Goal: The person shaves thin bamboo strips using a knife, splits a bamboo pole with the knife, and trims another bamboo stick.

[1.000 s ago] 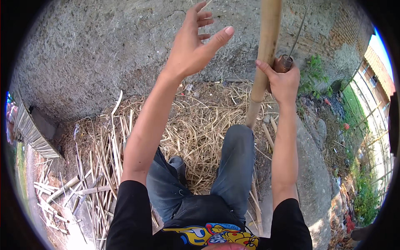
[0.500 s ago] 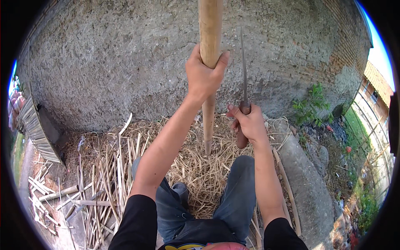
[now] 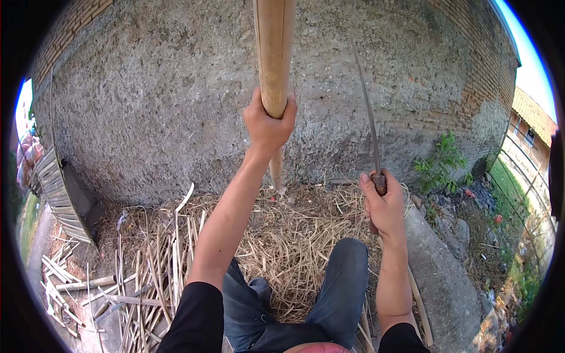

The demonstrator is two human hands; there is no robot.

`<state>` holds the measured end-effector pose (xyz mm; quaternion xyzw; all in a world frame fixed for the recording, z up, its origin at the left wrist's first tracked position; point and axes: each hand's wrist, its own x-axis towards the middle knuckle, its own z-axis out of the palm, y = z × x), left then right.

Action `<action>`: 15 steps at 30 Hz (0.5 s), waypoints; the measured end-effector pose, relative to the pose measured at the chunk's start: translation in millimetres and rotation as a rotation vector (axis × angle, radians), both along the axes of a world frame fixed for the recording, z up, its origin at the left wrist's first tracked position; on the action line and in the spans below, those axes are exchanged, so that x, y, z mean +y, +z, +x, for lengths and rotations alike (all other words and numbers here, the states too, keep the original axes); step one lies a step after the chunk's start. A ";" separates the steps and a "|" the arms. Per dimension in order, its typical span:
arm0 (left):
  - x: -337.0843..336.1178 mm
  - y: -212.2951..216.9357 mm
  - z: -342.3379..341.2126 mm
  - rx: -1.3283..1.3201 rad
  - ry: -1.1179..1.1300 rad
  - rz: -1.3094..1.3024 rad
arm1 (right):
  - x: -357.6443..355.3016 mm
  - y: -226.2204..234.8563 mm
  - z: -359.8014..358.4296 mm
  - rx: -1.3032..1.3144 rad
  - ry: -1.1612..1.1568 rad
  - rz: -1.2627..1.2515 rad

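Note:
A thick, pale bamboo pole (image 3: 273, 53) stands upright in front of me, its foot resting in the straw near the wall. My left hand (image 3: 269, 126) is wrapped around the pole at about chest height. My right hand (image 3: 384, 206) grips the brown wooden handle of a long, thin blade (image 3: 368, 117) that points straight up, to the right of the pole and apart from it. My legs in grey trousers (image 3: 341, 288) show below, with one knee raised.
A rough plastered wall (image 3: 165, 106) rises close ahead, brick at its top. Straw and bamboo shavings (image 3: 288, 241) cover the ground. Split bamboo strips (image 3: 141, 288) lie at lower left by a woven panel (image 3: 56, 188). A concrete slab (image 3: 441, 276) and weeds (image 3: 438, 162) are on the right.
My left hand went from raised and open to gripping the pole, which now stands centred. My right hand let go of the pole and holds the blade upright to the right.

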<state>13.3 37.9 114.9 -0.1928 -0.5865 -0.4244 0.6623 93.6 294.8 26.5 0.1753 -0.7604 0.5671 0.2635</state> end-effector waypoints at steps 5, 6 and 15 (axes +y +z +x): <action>-10.2 -95.5 -43.4 -0.025 0.087 -0.076 | -2.8 24.5 51.7 -0.139 0.277 -0.403; -5.1 -102.7 -42.3 -0.029 0.071 -0.084 | 0.9 27.1 60.1 -0.086 0.310 -0.465; 18.9 -136.1 -32.7 -0.063 -0.039 -0.162 | 39.1 55.2 156.5 -0.124 0.390 -0.398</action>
